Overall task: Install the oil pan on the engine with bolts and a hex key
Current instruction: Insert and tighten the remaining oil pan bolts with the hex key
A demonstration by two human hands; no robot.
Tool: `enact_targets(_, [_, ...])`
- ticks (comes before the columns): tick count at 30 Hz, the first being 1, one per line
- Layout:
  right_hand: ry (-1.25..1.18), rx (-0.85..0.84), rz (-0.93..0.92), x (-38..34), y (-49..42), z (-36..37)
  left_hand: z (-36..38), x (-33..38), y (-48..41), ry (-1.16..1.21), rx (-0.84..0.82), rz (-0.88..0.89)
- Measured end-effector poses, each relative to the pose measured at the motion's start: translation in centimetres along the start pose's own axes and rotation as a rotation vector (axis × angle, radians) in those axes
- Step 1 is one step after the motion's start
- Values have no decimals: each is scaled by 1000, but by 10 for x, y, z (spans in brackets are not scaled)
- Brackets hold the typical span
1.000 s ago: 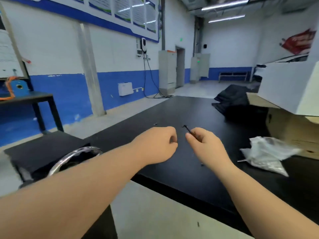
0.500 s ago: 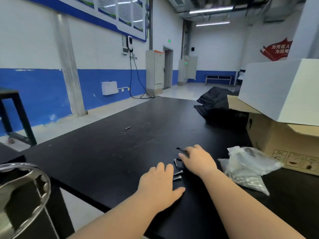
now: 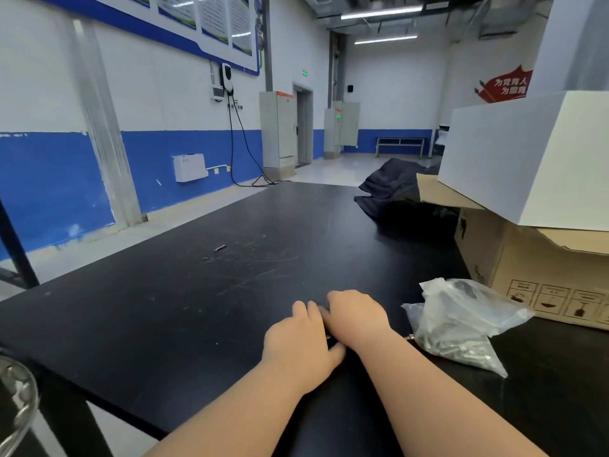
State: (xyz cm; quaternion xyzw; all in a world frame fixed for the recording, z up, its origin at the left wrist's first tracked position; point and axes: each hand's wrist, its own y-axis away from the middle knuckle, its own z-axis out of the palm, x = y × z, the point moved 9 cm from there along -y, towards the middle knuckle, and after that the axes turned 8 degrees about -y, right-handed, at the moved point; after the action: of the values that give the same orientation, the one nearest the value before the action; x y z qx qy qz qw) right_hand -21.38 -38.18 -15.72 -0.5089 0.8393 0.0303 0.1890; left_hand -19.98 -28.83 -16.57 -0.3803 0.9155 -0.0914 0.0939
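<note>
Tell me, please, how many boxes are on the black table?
2. A brown cardboard box stands at the right of the table, behind the plastic bag; a white box rests on top of it. More may lie beyond the frame's right edge.

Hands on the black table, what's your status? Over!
Left hand flat on table. Right hand beside it, grip hidden. Bag of bolts just right, not blocking.

Open tabletop (image 3: 197, 308) left; bag (image 3: 461, 328), box (image 3: 534, 268) right.
</note>
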Motion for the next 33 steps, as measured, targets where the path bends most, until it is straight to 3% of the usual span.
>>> enact_targets(4, [-244,-34,102,18,11,-13,1,-10,1,30,60,-61])
enact_targets(9, [-308,89,296,61,35,-71,5,-10,0,80,73,-50])
enact_targets(11, [-182,34,355,70,46,-78,5,-9,-3,94,116,-12])
enact_targets(15, [368,-233,398,70,53,-69,14,2,-8,182,52,157])
enact_targets(18, [397,-364,432,74,47,-48,12,8,-7,251,44,240])
enact_targets(20, [377,-349,457,78,44,-40,8,9,-7,284,55,269])
enact_targets(26, [364,-338,487,74,47,-35,0,9,-2,372,48,270])
enact_targets(33, [146,-212,285,33,45,-21,-8,13,2,199,114,231])
